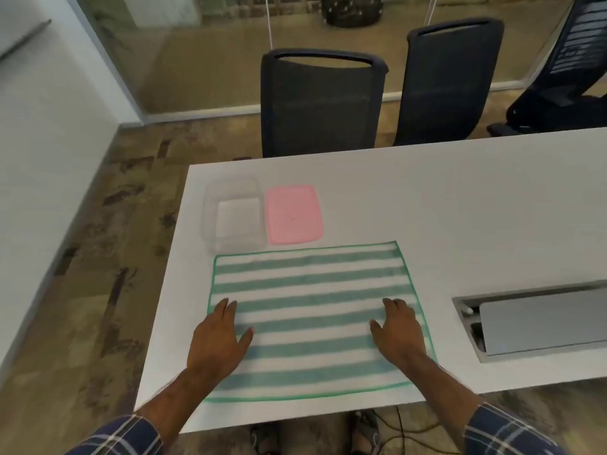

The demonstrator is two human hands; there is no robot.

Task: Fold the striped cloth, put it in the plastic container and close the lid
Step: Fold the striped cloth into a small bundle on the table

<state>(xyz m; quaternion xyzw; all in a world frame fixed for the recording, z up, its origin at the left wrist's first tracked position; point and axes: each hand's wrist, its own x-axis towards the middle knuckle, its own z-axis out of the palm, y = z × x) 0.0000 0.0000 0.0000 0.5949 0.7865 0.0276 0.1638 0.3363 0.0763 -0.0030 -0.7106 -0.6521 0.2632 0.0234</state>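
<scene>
A green-and-white striped cloth (312, 290) lies spread flat on the white table (460, 198) near its front edge. My left hand (218, 336) rests palm down on the cloth's left side, fingers apart, holding nothing. On the cloth's right side my right hand (399, 333) lies flat in the same way. Just beyond the cloth's far left corner stands a clear plastic container (210, 208), open and with nothing in it. Its pink lid (293, 213) lies flat on the table right beside it.
A cable hatch (538, 323) with a grey flap is sunk into the table at the right. Two dark mesh chairs (320, 103) stand at the table's far side. The table's left edge drops to a brown floor.
</scene>
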